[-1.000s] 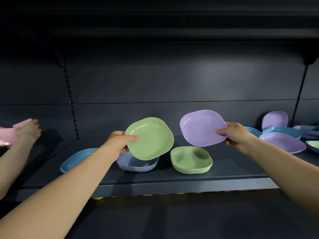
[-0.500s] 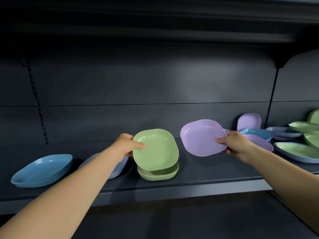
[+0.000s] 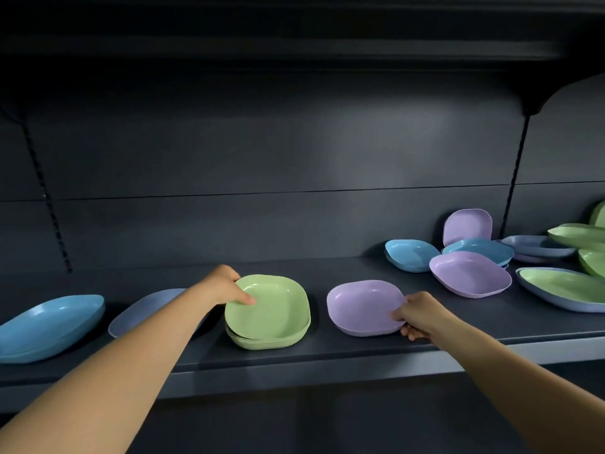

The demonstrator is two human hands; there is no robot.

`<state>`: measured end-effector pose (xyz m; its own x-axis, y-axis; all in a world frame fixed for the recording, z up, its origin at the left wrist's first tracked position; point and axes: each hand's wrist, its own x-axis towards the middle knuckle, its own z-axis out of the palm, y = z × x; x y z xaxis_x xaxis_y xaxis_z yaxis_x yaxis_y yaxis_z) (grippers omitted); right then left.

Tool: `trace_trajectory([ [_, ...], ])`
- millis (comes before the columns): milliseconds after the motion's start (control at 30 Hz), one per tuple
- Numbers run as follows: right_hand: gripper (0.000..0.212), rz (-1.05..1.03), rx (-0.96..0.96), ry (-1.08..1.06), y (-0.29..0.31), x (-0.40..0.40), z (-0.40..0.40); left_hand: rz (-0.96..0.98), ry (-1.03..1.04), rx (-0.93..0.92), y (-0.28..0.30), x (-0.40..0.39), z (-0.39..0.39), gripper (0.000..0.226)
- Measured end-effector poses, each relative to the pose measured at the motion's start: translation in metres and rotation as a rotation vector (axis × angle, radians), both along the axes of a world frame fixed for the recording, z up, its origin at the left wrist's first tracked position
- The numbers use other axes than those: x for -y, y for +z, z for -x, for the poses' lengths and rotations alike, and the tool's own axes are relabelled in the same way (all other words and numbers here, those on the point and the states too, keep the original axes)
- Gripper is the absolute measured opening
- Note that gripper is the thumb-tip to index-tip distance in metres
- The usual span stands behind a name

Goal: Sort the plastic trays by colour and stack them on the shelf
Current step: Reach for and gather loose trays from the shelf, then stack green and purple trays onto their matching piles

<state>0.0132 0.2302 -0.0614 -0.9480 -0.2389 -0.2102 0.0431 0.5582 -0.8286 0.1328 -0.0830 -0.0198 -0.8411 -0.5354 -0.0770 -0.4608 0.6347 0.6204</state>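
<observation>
Left hand pinches the top green tray on its stack near the shelf front edge; right hand grips the purple tray resting just beside it.

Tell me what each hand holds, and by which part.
Left hand pinches the top green tray at its left rim. Right hand grips the purple tray at its right rim.
</observation>
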Motion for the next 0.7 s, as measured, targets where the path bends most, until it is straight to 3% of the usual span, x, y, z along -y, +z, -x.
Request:
trace_trajectory([
  [133,0.007,-0.086,-0.013,0.029,0.002,0.002,0.002,0.142,-0.015,0.042,-0.006,-0.005,0.002,0.029],
  [333,0.006,-0.190,-0.022,0.069,0.007,0.005,0.004,0.218,-0.012,0.102,-0.012,-0.004,0.003,0.045],
  [500,0.021,-0.277,-0.058,0.136,0.012,0.001,0.006,0.241,-0.017,0.077,-0.005,-0.011,0.010,0.059],
  [700,0.036,-0.486,-0.474,0.153,0.027,-0.047,0.021,0.231,-0.115,-0.081,0.026,-0.070,0.044,0.054],
])
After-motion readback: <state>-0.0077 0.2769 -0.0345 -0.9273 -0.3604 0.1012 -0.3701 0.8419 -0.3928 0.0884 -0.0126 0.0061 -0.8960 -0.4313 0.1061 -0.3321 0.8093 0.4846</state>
